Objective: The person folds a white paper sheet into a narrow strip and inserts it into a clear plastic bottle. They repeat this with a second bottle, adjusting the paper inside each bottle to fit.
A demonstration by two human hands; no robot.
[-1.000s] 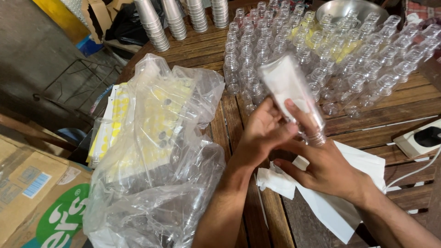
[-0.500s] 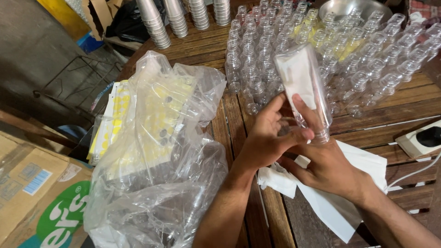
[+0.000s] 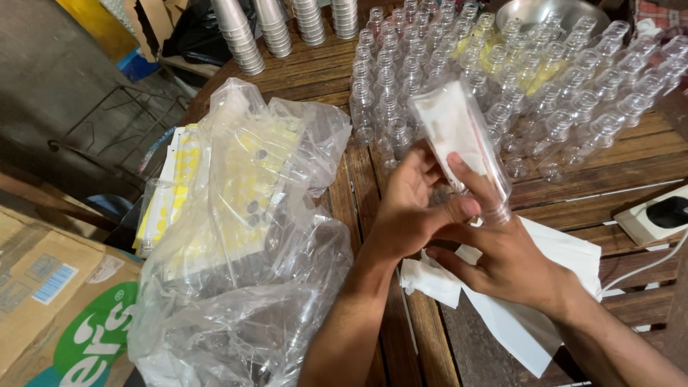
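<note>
Head view: both hands hold one clear bottle (image 3: 462, 143) tilted above the counter (image 3: 573, 188). Left hand (image 3: 408, 208) fingers clamped on its lower side, thumb near the neck. Right hand (image 3: 505, 261) fingers closed around the neck, mouth pointing down-right. White sheets (image 3: 552, 287) lie under the hands. Rows of empty bottles (image 3: 545, 93) stand behind; plastic bag (image 3: 244, 236) lies left

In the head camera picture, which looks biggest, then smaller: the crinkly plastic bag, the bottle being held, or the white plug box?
1. Plastic bag, though it lies nearest the camera.
2. Bottle in the hands.
3. White plug box, partly cut off, so unsure.
</note>
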